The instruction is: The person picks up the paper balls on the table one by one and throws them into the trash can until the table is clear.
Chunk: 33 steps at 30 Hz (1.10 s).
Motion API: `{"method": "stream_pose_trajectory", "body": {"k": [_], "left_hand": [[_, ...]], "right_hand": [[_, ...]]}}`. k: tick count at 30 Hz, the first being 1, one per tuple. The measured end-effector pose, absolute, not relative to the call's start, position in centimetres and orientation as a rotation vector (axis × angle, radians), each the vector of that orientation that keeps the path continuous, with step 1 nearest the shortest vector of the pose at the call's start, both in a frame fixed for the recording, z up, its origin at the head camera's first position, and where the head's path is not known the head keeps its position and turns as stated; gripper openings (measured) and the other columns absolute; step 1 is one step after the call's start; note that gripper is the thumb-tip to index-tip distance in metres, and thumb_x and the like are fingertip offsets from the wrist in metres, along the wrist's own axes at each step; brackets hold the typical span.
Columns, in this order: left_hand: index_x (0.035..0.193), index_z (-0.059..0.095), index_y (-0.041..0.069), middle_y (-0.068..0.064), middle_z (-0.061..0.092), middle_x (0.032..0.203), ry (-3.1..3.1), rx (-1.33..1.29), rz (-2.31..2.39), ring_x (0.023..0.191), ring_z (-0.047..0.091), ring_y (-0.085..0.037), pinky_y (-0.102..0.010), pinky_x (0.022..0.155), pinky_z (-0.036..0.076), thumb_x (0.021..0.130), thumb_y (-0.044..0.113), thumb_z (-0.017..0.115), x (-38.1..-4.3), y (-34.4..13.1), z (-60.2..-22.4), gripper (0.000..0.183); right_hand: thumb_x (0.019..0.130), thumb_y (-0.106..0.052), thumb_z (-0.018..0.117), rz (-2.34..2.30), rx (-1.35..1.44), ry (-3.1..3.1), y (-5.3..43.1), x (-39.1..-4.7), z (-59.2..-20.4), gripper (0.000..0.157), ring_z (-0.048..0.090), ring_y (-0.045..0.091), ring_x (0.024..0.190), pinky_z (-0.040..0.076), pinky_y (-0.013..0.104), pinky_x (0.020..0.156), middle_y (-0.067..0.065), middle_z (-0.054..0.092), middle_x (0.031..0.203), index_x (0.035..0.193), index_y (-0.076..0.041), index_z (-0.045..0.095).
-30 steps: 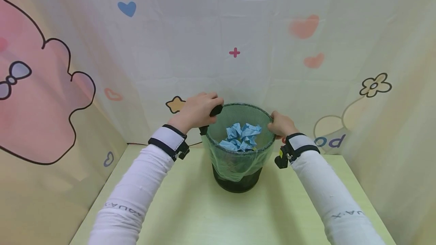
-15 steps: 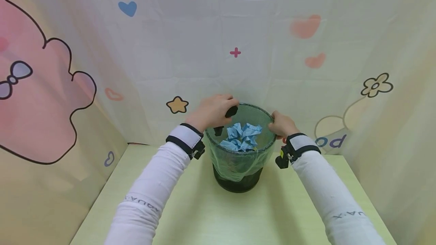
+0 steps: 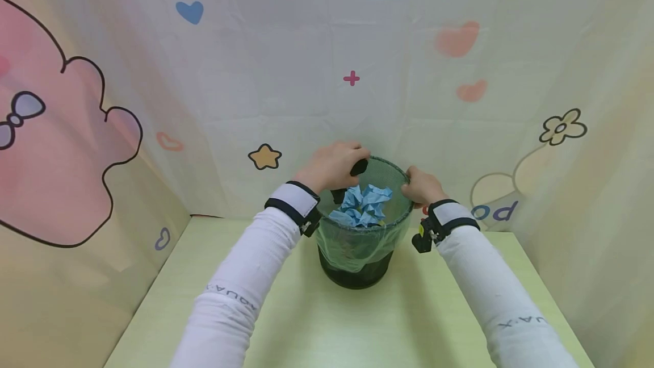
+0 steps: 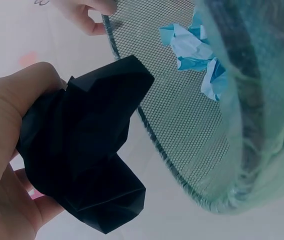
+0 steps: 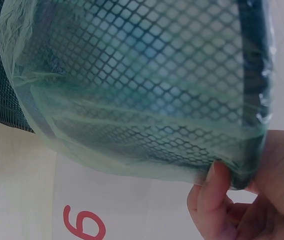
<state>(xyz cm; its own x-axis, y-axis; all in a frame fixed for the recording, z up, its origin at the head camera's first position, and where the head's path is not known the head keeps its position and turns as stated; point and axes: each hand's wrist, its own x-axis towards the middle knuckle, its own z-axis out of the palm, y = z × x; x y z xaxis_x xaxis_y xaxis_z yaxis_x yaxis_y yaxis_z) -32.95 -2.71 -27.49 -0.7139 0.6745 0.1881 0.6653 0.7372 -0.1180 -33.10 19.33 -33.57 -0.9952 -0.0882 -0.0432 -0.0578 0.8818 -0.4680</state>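
Observation:
A black mesh wastebasket (image 3: pixel 356 278) stands upright on the table, with a thin green bag (image 3: pixel 357 249) folded over its rim. Several crumpled blue papers (image 3: pixel 375 203) lie inside. My left hand (image 3: pixel 333 167) holds a crumpled piece of black paper (image 4: pixel 89 135) over the left side of the opening; the left wrist view shows fingers and thumb around it. My right hand (image 3: pixel 424 187) grips the basket's right rim, with the thumb on one side and fingers on the other, as the bag (image 5: pixel 132 120) in the right wrist view shows.
The pale table (image 3: pixel 327 328) extends in front of the basket and to both sides. A printed cloth backdrop (image 3: pixel 306 72) hangs close behind it and along both sides. Both forearms wear white sleeves (image 3: pixel 240 288) and strapped wrist cameras.
My left hand has moved right with the black paper, from the basket's left edge to over its opening. The right hand stays on the rim, and the basket has not moved.

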Motion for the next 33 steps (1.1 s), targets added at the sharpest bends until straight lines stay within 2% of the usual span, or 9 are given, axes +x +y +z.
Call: {"method": "stream_pose_trajectory", "body": {"k": [8, 16, 24, 33], "left_hand": [[0.129, 0.049, 0.023, 0.002, 0.052, 0.120, -2.757, -1.072, 0.048, 0.105, 0.053, -0.018, -0.034, 0.076, 0.053, 0.085, 0.032, 0.063, -33.6, -1.8, -28.1, 0.047], [0.127, 0.051, 0.025, 0.003, 0.052, 0.117, -2.751, -1.075, 0.040, 0.102, 0.054, -0.017, -0.034, 0.073, 0.053, 0.085, 0.033, 0.064, -33.5, -1.4, -28.4, 0.044], [0.123, 0.054, 0.026, 0.003, 0.052, 0.117, -2.740, -1.079, 0.025, 0.102, 0.054, -0.017, -0.032, 0.073, 0.052, 0.085, 0.033, 0.064, -33.2, -1.4, -28.4, 0.040], [0.130, 0.049, 0.028, 0.002, 0.046, 0.133, -2.755, -1.053, 0.021, 0.113, 0.048, -0.021, -0.035, 0.084, 0.050, 0.084, 0.037, 0.064, -33.3, -1.3, -28.8, 0.050]], "right_hand": [[0.088, -0.010, 0.040, -0.743, -0.108, 2.988, 19.2, -33.2, -33.7, 0.043, 0.062, 0.021, 0.058, 0.056, 0.031, 0.055, 0.033, 0.049, 0.118, 0.128, 0.009, 0.036], [0.088, -0.010, 0.040, -0.737, -0.118, 2.997, 19.0, -33.3, -33.8, 0.041, 0.062, 0.021, 0.057, 0.053, 0.027, 0.050, 0.033, 0.050, 0.118, 0.125, 0.008, 0.038], [0.088, -0.010, 0.041, -0.741, -0.122, 2.997, 19.0, -33.4, -33.7, 0.041, 0.062, 0.021, 0.058, 0.053, 0.026, 0.050, 0.032, 0.050, 0.117, 0.125, 0.008, 0.038], [0.089, -0.010, 0.041, -0.746, -0.106, 2.991, 18.9, -33.3, -33.7, 0.042, 0.062, 0.021, 0.059, 0.053, 0.026, 0.049, 0.032, 0.050, 0.117, 0.127, 0.009, 0.037]]}}
